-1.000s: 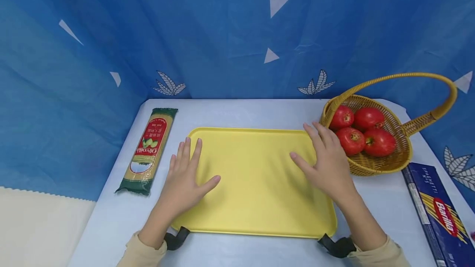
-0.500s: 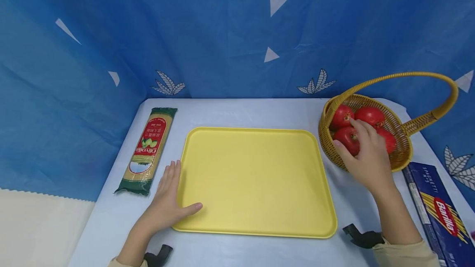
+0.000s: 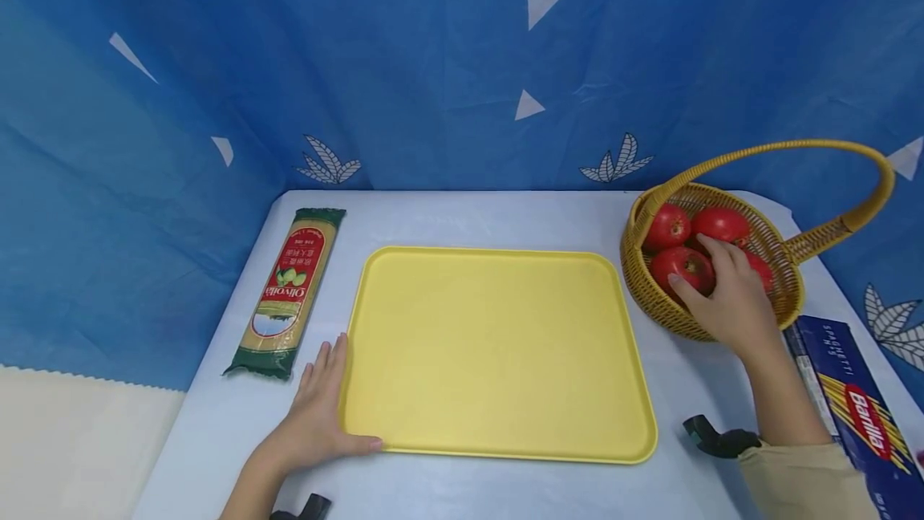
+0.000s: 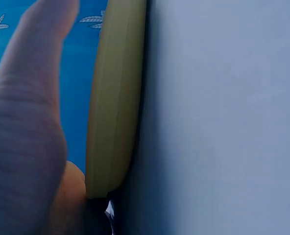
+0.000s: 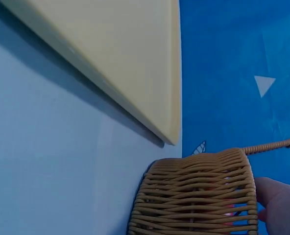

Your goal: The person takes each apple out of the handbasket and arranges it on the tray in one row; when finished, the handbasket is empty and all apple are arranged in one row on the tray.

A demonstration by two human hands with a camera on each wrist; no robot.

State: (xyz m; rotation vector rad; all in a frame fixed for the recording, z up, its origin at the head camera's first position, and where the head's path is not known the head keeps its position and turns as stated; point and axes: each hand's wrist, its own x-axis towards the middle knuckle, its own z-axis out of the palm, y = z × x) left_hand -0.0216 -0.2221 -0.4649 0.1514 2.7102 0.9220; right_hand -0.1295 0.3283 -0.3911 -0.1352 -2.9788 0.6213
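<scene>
In the head view my left hand (image 3: 318,416) lies at the near left corner of the yellow tray (image 3: 498,351). Its fingers stretch along the left rim, and the thumb reaches the front edge. The left wrist view shows the thumb beside the tray's side wall (image 4: 113,98). My right hand (image 3: 732,299) reaches into the wicker basket (image 3: 650,295), thumb and fingers curled about the front left pomegranate (image 3: 682,267). Other pomegranates (image 3: 720,224) sit around it, one partly covered by the hand. The basket's woven side (image 5: 194,191) hides most of that hand in the right wrist view.
A pack of Olivoilà spaghetti (image 3: 289,291) lies left of the tray. Right of the basket's base is a blue Barilla spaghetti box (image 3: 859,416). The basket's tall handle (image 3: 794,144) arches over the fruit. A blue curtain (image 3: 433,62) hangs behind the white table (image 3: 447,215).
My right hand has moved right from over the tray into the basket, onto the pomegranates. My left hand has moved down and left from above the tray to its near left corner.
</scene>
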